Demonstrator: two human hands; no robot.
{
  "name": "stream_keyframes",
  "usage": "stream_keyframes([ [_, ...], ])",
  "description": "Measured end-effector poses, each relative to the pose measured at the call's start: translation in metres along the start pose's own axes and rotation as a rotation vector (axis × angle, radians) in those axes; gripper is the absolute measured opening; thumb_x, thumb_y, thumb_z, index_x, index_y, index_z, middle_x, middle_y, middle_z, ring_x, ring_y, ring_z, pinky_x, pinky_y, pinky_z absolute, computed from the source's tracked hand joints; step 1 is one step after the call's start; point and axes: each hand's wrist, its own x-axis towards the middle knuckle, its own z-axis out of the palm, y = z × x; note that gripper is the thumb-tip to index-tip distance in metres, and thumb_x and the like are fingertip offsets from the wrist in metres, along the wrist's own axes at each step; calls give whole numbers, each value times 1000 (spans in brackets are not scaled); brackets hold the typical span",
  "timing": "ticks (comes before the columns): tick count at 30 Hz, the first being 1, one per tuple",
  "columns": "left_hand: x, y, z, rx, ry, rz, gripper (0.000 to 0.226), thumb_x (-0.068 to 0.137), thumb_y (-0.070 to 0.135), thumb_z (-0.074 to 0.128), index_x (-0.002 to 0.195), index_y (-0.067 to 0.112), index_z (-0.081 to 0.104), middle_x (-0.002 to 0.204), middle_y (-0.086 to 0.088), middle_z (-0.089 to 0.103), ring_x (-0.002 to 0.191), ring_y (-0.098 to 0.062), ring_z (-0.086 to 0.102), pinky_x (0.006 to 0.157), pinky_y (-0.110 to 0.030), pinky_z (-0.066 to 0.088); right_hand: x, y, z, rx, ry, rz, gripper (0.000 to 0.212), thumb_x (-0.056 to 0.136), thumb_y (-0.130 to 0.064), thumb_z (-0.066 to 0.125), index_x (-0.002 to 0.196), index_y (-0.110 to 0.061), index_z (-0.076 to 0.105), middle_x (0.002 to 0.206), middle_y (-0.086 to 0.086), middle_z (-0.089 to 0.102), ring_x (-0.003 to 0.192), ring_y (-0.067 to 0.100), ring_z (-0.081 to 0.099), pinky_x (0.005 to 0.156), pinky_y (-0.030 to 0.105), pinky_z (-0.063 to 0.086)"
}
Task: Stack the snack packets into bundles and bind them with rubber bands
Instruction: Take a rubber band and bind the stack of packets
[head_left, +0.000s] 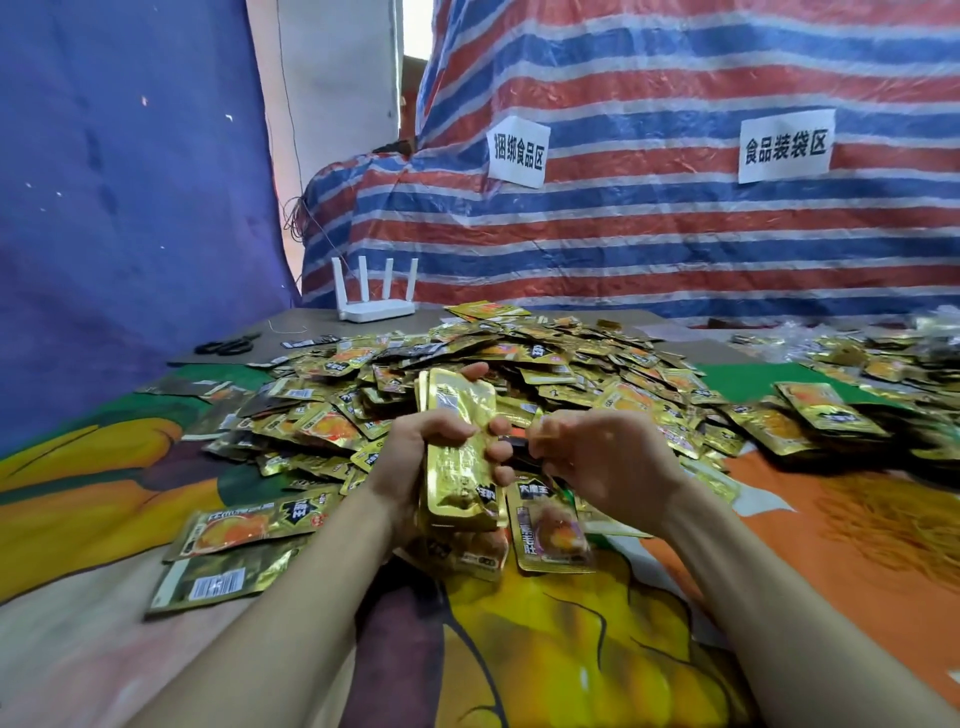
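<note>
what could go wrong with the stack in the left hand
The left hand grips the upright stack of packets. The glossy packets could fan out or slip before banding.
The right hand is blurred close beside it, and a bump could knock the stack askew.
Dropped packets would mix into the loose pile behind.

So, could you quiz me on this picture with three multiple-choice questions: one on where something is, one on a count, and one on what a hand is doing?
1. Where is the white router?
A) on the person's lap
B) at the far side of the table, behind the packet pile
C) on the floor

2. How many antennas does it have?
A) two
B) six
C) four

3. The left hand is:
A) gripping a stack of gold packets
B) flat and empty
C) out of sight

Answers:
1. B, it stands beyond the pile.
2. C, four upright white rods show.
3. A, its fingers curl round the stack.
</note>
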Motion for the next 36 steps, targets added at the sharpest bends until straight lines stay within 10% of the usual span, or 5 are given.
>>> stream_keyframes([
  [5,-2,-5,5,13,-36,-26,70,75,-1,39,137,29,50,90,-12,50,69,-22,49,65,-37,49,-6,-4,-1,439,-10,-157,16,76,-16,45,63,-13,54,67,4,51,73,25,57,93,40,48],
  [8,-1,-4,4,-10,-72,-52,64,76,0,41,131,30,56,91,-11,50,72,-23,48,69,-40,44,-6,-3,-1,536,-36,-182,26,80,-7,47,96,-3,67,60,-3,48,51,13,48,63,29,55],
  [23,15,-10,-5,363,737,550,44,93,17,71,130,28,51,101,-23,65,75,-29,68,58,-35,58,1,26,31,-339,119,-146,69,65,-17,92,127,-36,67,129,9,64,102,23,74,71,43,63],
  [31,17,-9,5,449,840,534,57,96,44,63,139,13,43,93,-2,64,86,-14,71,79,-34,57,4,39,56,-527,134,-313,74,61,-27,91,127,-40,61,127,-19,63,119,2,61,102,46,53],
  [36,19,-8,6,420,858,288,92,96,65,48,159,7,19,155,-4,38,143,-29,39,121,-44,28,1,40,59,-597,227,-348,80,57,-36,89,130,-37,56,132,-15,60,119,4,58,102,34,49],
])
